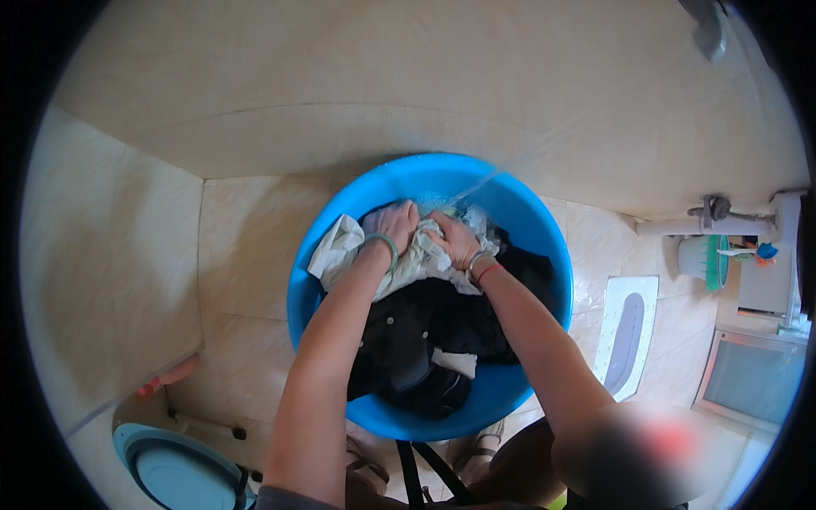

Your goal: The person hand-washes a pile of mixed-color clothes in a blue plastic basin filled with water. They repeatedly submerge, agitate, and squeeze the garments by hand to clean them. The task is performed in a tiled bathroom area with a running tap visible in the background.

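Note:
A large round blue basin sits on the tiled floor in front of me, full of wet laundry. My left hand is closed on a white garment near the far side of the basin. Close beside it, my right hand grips the same white cloth with bent fingers. A thin stream of water falls from the upper right and splashes just beyond my hands. Dark clothes with several light buttons fill the near part of the basin, and a small white piece lies on them.
A beige tiled wall rises behind the basin. A squat toilet is set in the floor at right, with a green and white tub beyond it. At lower left stands a blue-grey folding basin. My feet are at the basin's near edge.

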Motion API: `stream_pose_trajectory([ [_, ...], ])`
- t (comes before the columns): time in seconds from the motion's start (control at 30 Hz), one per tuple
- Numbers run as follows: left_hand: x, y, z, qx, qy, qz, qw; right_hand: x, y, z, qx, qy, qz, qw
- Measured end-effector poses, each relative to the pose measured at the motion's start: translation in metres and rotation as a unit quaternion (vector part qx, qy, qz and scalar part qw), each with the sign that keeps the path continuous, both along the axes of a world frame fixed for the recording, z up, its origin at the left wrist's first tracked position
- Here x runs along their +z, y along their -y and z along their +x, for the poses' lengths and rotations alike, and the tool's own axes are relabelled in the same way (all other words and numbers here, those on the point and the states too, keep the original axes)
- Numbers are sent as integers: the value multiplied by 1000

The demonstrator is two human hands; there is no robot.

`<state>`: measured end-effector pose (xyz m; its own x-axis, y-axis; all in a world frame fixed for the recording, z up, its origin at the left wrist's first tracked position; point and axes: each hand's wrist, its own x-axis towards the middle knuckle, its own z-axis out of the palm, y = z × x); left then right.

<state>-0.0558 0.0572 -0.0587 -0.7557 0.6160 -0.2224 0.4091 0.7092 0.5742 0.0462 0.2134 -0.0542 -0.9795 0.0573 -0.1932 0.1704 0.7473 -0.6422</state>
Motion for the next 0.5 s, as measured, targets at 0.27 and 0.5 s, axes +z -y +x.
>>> stream_pose_trajectory([
  [0.27, 42, 41, 34, -61, -39, -60, 996, 7, 9, 10, -51, -71, -17, 996],
  [0.5, 93, 83, 91, -152, -120, -127, 973, 47, 13, 44, 11, -40, -10, 999],
])
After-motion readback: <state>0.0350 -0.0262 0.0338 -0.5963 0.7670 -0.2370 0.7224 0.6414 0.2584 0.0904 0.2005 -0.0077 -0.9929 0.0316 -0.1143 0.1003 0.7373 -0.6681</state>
